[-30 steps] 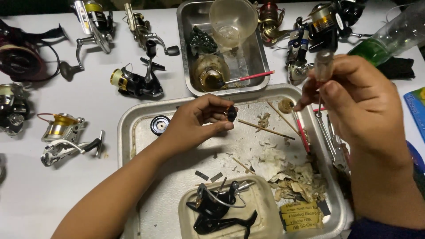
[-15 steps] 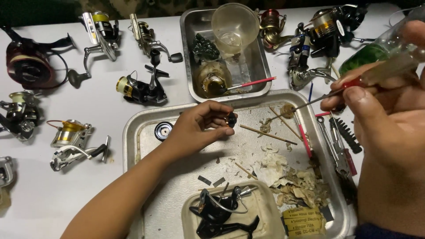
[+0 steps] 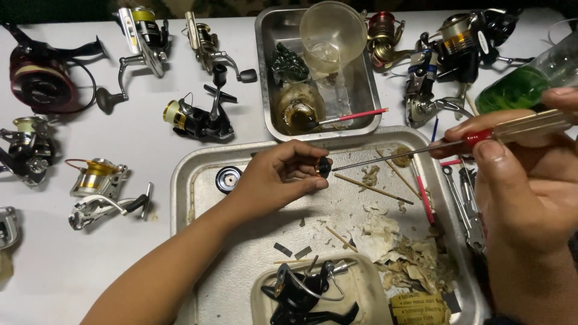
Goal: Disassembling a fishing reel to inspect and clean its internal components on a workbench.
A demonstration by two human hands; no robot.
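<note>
My left hand (image 3: pixel 282 176) pinches a small round black and brass reel part (image 3: pixel 324 167) over a large metal tray (image 3: pixel 198 180). My right hand (image 3: pixel 524 180) holds a screwdriver (image 3: pixel 457 142) with a red and clear handle, its thin shaft pointing left so that the tip reaches the part. A black round knob (image 3: pixel 229 179) lies on the tray just left of my left hand.
Dirty paper scraps (image 3: pixel 403 253), wooden sticks and a wrench (image 3: pixel 466 204) lie in the tray. A plastic tub (image 3: pixel 313 295) holds a black reel body. A smaller metal tray (image 3: pixel 271 72) holds a clear cup and brush. Several fishing reels (image 3: pixel 96 186) surround it; a green bottle (image 3: pixel 524 84) stands at the right.
My right hand has dropped and turned the screwdriver level, bringing its tip to the part in my left hand. My left hand has barely moved.
</note>
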